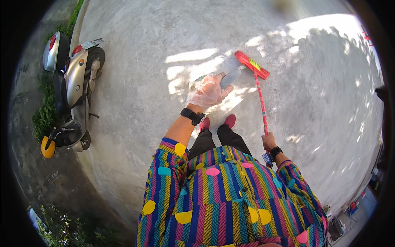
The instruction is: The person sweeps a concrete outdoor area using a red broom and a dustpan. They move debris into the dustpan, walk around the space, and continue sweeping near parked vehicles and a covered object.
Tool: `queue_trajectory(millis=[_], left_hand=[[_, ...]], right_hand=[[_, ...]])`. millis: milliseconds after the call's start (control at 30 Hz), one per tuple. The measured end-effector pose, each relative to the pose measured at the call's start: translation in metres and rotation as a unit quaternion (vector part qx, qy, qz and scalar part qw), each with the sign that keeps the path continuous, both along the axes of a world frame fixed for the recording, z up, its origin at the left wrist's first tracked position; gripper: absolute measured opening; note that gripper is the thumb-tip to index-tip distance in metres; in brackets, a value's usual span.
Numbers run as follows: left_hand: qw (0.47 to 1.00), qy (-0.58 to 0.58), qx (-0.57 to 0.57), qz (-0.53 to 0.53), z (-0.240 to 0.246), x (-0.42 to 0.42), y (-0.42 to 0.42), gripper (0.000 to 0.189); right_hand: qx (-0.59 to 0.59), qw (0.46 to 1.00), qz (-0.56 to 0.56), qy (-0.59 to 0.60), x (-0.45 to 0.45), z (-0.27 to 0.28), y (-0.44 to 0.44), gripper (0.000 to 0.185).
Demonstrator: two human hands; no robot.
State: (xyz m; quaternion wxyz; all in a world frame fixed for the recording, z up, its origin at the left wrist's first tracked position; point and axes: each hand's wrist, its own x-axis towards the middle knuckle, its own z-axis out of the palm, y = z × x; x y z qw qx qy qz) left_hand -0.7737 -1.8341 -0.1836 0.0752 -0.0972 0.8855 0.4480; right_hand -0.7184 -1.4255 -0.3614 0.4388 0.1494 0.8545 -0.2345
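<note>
My left hand (209,91), in a thin clear plastic glove, is raised over the concrete floor in front of me. Between its thumb and fingers sits a flat grey piece with a rounded end (231,77); I cannot tell exactly what it is, and the palm hides its near part. At my right side, my right hand (269,141) is wrapped around the patterned red handle of a broom (261,98). The red broom head (252,64), with red and yellow-green bristles, is out ahead at the handle's far end.
A silver scooter (75,83) with a rear box and a yellow-cased mirror stands to the left, beside green plants (46,114). Sunlight and tree shadow fall across the concrete floor (139,102). Various items (338,225) stand along the lower right edge.
</note>
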Motion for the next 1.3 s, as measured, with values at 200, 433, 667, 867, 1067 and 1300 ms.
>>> queue_trajectory(millis=[200,433,667,867,1067,1300], left_hand=[[0.999,0.032,-0.004,-0.008,-0.007,-0.001,0.001,0.049],[1.000,-0.012,0.029,0.003,-0.009,0.004,-0.008,0.041],[0.999,0.026,0.037,-0.006,-0.013,0.010,-0.002,0.039],[0.999,0.028,0.017,-0.023,-0.020,0.010,0.004,0.045],[0.999,0.029,0.004,-0.015,-0.016,0.012,-0.003,0.051],[0.999,0.008,0.053,-0.001,-0.011,0.015,-0.012,0.042]], right_hand=[[-0.206,0.945,-0.113,-0.229,0.044,0.071,-0.015,0.022],[-0.228,0.920,-0.195,-0.253,0.052,0.123,0.003,0.029],[-0.078,0.983,-0.133,-0.100,0.044,0.091,0.001,0.027],[-0.159,0.943,-0.211,-0.202,0.077,0.076,-0.031,0.024],[-0.245,0.889,-0.245,-0.301,0.079,0.113,-0.034,0.025],[-0.212,0.938,-0.195,-0.193,0.037,0.103,-0.045,0.026]])
